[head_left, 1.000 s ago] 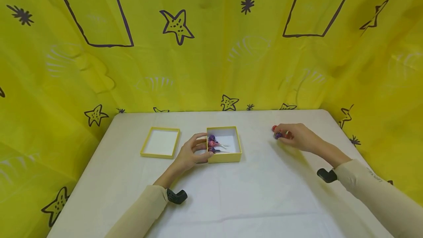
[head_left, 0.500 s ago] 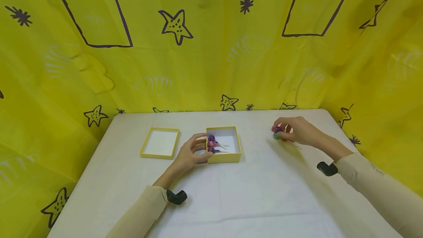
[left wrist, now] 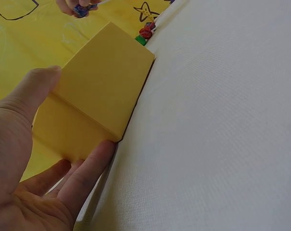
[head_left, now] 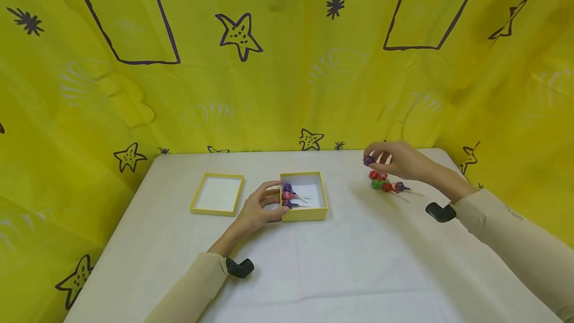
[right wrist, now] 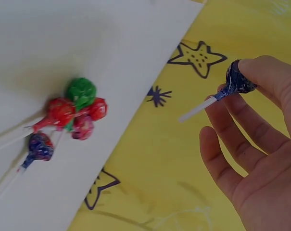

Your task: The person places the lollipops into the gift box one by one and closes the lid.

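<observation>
Raised over the right of the table, my right hand [head_left: 400, 161] pinches a lollipop [right wrist: 239, 79] by its dark blue-purple wrapped head. Its white stick points away from the fingers in the right wrist view. Below it on the cloth lies a cluster of several lollipops with red, green [right wrist: 81, 92], pink and purple [right wrist: 40, 147] wrappers. My left hand [head_left: 260, 207] holds the yellow box [left wrist: 107, 77] at its left side, thumb and fingers spread around the corner. Several purple and pink lollipops [head_left: 289, 195] lie inside against the box's left wall, sticks to the right.
Left of the box, a yellow-rimmed lid [head_left: 217, 194] lies with its white inside up. A white cloth [head_left: 341, 263] covers the table. Yellow curtains [head_left: 278, 88] with drawn starfish rise behind the table and at both sides.
My right hand has lifted a purple lollipop out of the cluster, moving up and slightly left, so the other lollipops show. The left hand and box have stayed in place.
</observation>
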Demonstrator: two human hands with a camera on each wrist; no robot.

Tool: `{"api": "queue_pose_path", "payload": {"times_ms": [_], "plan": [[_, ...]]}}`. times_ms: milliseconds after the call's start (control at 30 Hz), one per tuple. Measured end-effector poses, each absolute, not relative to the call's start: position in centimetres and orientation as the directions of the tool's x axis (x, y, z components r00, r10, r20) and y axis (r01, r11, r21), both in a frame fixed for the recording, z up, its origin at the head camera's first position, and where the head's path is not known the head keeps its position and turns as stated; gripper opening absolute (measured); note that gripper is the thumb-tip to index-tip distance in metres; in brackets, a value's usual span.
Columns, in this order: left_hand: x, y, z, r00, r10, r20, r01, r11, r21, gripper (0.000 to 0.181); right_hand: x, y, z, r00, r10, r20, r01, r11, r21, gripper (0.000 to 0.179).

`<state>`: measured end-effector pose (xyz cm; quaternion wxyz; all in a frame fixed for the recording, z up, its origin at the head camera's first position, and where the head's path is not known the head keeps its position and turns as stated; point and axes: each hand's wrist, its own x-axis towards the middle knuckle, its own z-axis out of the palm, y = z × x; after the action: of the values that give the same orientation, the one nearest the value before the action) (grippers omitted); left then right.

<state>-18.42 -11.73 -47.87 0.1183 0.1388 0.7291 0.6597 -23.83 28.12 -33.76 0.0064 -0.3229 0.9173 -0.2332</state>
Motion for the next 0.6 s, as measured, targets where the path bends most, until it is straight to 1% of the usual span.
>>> {"api": "queue_pose_path", "payload": {"times_ms": [167,333,600], "plan": [[-18.4,-11.7,-47.8,-0.932,0.362,0.016,0.051,0.089,0.995,0.075,-24.3,26.9,-32.9,-0.763,-0.622,0.177,-0.631,0.659,-0.409,0.025],[-18.3,-11.7,-47.8,-0.929,0.369,0.010,0.040,0.074,0.996,0.076,-24.6,25.4,-32.2,-0.761,-0.628,0.165,-0.633,0.663,-0.400,0.024],[-18.3,-11.8,-47.6,-0.933,0.360,-0.013,0.017,0.081,0.997,0.076,-25.1,22.8,-32.2,-0.733,-0.658,0.172,-0.656,0.617,-0.434,0.024]]}}
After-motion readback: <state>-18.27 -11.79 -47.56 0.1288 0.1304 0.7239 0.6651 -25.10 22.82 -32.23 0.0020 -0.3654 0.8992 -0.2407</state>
